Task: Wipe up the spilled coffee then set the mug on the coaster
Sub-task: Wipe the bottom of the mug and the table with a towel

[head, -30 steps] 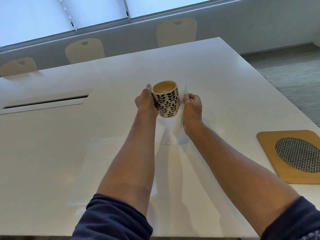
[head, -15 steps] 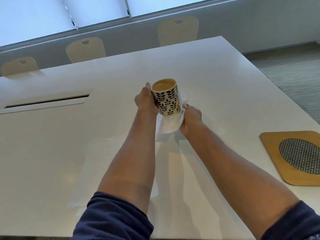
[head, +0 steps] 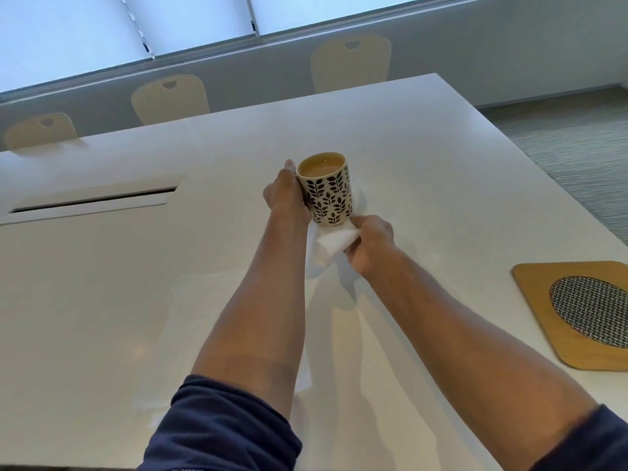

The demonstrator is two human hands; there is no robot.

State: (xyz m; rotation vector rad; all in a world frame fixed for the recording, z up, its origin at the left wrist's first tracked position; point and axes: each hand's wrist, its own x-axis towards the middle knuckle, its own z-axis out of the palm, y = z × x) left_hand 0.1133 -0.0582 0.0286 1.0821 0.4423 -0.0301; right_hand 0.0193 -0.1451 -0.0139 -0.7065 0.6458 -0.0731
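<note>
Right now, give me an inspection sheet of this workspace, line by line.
Surface: white table, slot panel at left.
Job's things: leaf-patterned mug holding coffee, raised; white paper towel below it; wooden coaster at right, bare.
Clutter: second paper sheet lying flat.
Hands: left hand grips the mug; right hand grips the towel.
Cables: nothing seen.
Surroundings: three chairs, windows, carpet.

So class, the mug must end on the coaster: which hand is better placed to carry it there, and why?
The left hand: it already grips the mug, lifted upright. The right hand is nearer the coaster but is busy clutching the paper towel under the mug.
</note>
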